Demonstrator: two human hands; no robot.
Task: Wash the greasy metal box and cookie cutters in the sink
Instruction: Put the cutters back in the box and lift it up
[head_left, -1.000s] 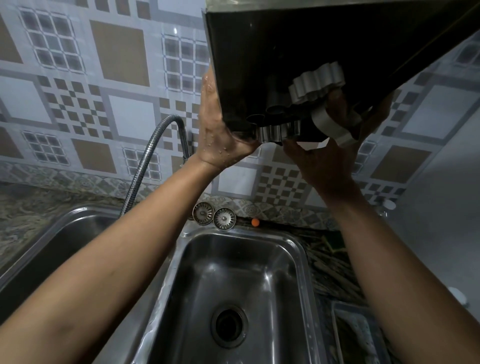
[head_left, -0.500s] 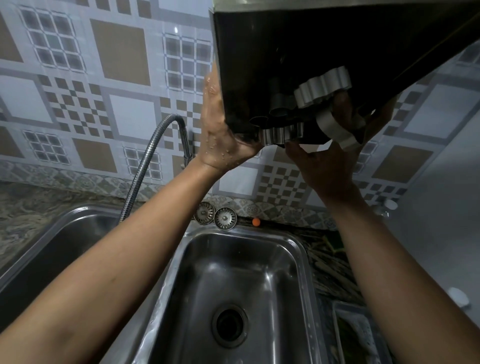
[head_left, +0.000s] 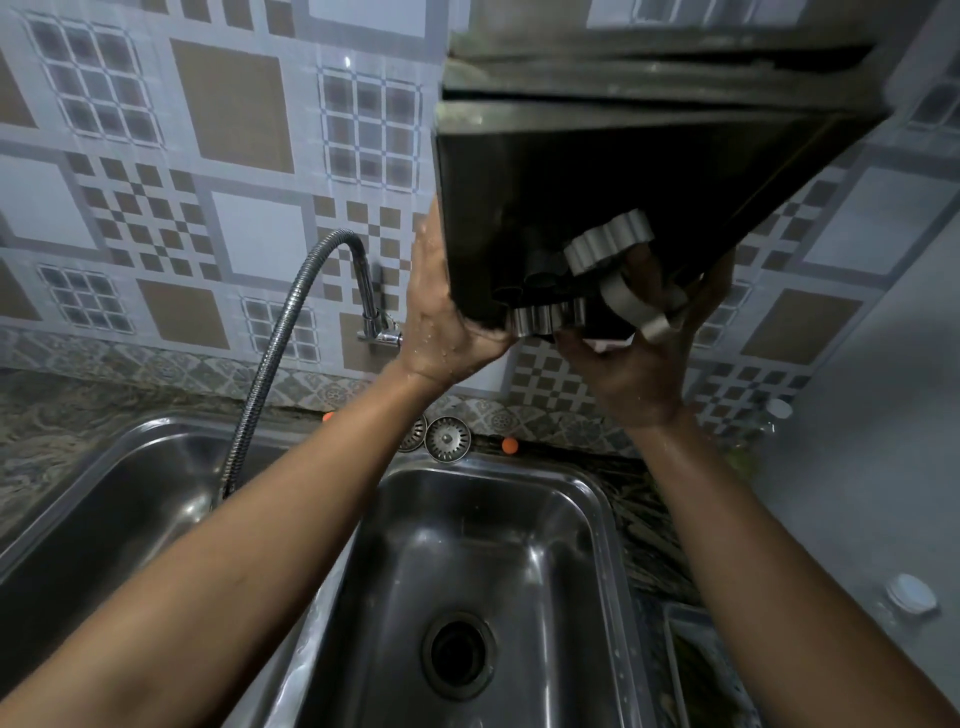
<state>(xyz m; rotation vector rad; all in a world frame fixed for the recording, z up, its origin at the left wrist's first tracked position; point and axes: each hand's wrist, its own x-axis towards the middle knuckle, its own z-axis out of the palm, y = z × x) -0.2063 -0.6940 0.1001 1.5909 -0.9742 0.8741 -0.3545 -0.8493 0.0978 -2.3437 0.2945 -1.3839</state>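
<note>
I hold the dark metal box (head_left: 623, 171) tilted high above the right sink basin (head_left: 519, 545), its open side facing me. Several silver cookie cutters lie bunched in its low corner: a scalloped one (head_left: 608, 244), a fluted one (head_left: 545, 317) and a bent strip one (head_left: 628, 306). My left hand (head_left: 441, 322), wet, grips the box's left side with the thumb under the bottom corner. My right hand (head_left: 639, 369) holds the lower right edge, fingers curled inside by the cutters.
A flexible metal faucet hose (head_left: 275, 353) arcs from the tiled wall down into the left basin (head_left: 130, 483). Two sink strainers (head_left: 447, 439) and a small orange object (head_left: 510, 445) sit behind the sink. A tray (head_left: 675, 649) lies at the lower right, near a white cap (head_left: 910, 594).
The box and both hands sit slightly lower in view, and more of the box's upper rim shows. The grips and the cutters look the same.
</note>
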